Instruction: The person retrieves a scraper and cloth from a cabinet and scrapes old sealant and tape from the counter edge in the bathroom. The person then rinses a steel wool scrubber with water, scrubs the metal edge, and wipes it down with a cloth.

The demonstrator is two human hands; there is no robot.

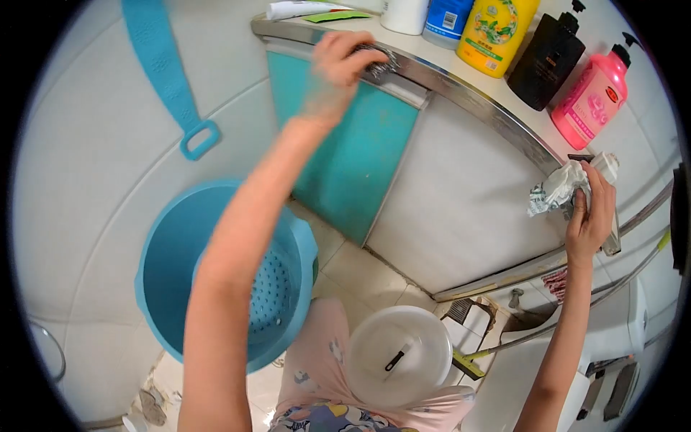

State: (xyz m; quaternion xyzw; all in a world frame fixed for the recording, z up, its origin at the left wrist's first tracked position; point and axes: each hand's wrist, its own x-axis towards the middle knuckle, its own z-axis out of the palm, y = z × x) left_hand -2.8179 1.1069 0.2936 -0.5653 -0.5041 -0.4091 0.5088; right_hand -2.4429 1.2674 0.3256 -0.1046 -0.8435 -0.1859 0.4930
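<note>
My left hand [338, 68], a little blurred, is closed around a steel wool scrubber [383, 63] at the metal edge strip [461, 83] of the shelf, above the teal cabinet door [349, 147]. At the shelf's right end my right hand [592, 216] grips a crumpled white plastic wrapper [565, 186] with dark print. A white piece [606, 167] shows behind those fingers; what it is I cannot make out. Close above my right hand stands a pink pump bottle [594, 97].
On the shelf are a black pump bottle [547, 61], a yellow bottle [497, 36], a blue bottle [448, 21] and a white tube [299, 9]. Below are a blue tub [165, 288] and a white basin [374, 374] holding a black-handled tool [394, 358]. A blue strap [162, 65] hangs left.
</note>
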